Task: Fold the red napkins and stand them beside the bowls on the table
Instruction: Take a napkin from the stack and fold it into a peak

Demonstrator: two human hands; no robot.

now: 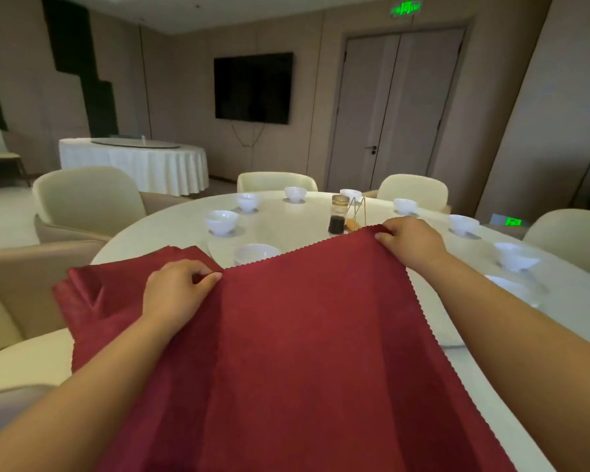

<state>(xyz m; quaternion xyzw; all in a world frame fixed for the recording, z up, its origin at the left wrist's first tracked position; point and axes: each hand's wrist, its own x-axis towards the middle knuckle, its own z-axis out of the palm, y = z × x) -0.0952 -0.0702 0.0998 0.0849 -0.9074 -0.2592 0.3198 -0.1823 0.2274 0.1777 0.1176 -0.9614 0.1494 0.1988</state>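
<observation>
Pinching the far corners of the red napkin (pixel 307 352), your left hand (pixel 174 291) and right hand (pixel 414 241) hold it spread above the near table (pixel 171 226) edge, bowls (pixel 221 222) beyond.

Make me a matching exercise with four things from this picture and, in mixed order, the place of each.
Things:
1 television
2 sauce bottle
3 right hand
4 spare red napkins

Places:
A at the left edge of the table
B on the far wall
C gripping a corner of the spread red napkin
D near the table's middle

Pairs: 1-B, 2-D, 3-C, 4-A
</observation>
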